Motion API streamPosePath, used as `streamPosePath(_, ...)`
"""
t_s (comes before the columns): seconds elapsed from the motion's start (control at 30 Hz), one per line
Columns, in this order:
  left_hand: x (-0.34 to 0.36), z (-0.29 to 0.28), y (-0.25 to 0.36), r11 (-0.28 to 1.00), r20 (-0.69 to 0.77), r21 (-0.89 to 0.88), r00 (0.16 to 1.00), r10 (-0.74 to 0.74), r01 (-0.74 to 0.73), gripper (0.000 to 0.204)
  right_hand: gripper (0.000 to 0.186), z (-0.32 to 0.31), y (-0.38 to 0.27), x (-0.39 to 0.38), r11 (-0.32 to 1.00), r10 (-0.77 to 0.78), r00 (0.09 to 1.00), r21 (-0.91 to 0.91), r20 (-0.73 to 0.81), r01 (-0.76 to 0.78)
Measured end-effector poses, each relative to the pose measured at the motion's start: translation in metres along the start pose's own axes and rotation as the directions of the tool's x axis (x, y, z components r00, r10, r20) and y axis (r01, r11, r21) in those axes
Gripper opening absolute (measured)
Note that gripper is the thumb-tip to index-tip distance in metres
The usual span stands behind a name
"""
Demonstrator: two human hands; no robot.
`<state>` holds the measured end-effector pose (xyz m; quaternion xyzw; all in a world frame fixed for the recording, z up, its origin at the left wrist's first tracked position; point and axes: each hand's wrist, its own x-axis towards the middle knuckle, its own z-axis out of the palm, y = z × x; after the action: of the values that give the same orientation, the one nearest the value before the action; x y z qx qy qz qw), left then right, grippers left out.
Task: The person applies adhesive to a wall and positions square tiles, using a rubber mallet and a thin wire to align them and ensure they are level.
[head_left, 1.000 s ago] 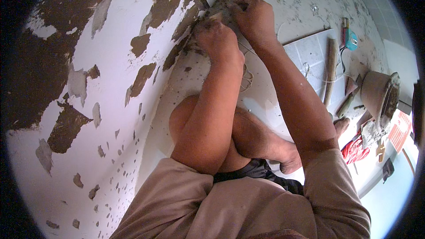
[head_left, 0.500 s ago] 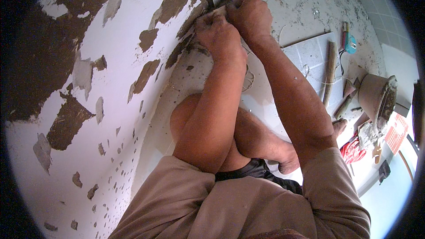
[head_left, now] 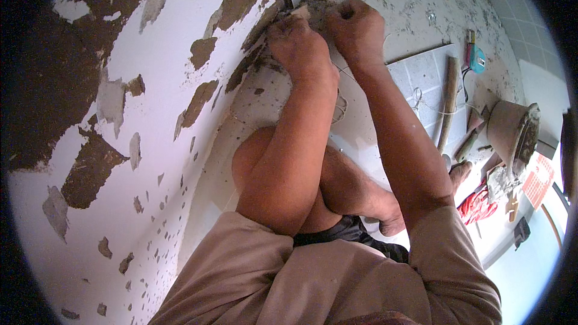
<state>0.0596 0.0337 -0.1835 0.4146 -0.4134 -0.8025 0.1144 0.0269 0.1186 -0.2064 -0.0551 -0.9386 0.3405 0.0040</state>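
Observation:
At the foot of the wall, by the far corner, my left hand (head_left: 297,45) is closed with its fingertips on a small pale flat piece (head_left: 301,11), whose top edge shows above the fingers. What the piece is made of is too small to tell. My right hand (head_left: 360,31) is curled into a fist just to the right, apart from the piece. Its fingers hide whatever is in them. A thin white string (head_left: 344,108) lies loosely on the floor below the hands, partly behind my left forearm.
Chipped white plaster covers the wall (head_left: 150,78) on the left. To the right lie a grey tile (head_left: 426,84), a wooden stick (head_left: 449,99), a teal tape measure (head_left: 475,58), a dirty bucket (head_left: 509,129) and a red cloth (head_left: 480,206). My bent legs are under my arms.
My right hand has moved off the pale piece, a little to the right and nearer, still closed. My left hand stays almost in place with the piece.

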Motion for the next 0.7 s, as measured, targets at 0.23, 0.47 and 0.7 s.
streamPosePath(0.23,-0.02,0.014,0.011,0.995,-0.056,0.087,0.998,-0.034,0.039,0.019,0.016,-0.028,0.021,-0.016,0.766,0.105,0.993,0.633,0.049,-0.112)
streamPosePath(0.47,-0.019,0.015,0.001,0.988,-0.074,0.1,0.991,-0.108,0.115,0.013,0.014,-0.034,0.018,-0.019,0.705,0.104,0.992,0.698,0.071,-0.124)
streamPosePath(0.7,-0.01,0.012,-0.007,0.972,-0.067,0.081,0.974,-0.217,0.222,0.015,0.013,-0.029,0.025,-0.018,0.644,0.177,0.982,0.746,0.068,-0.168)
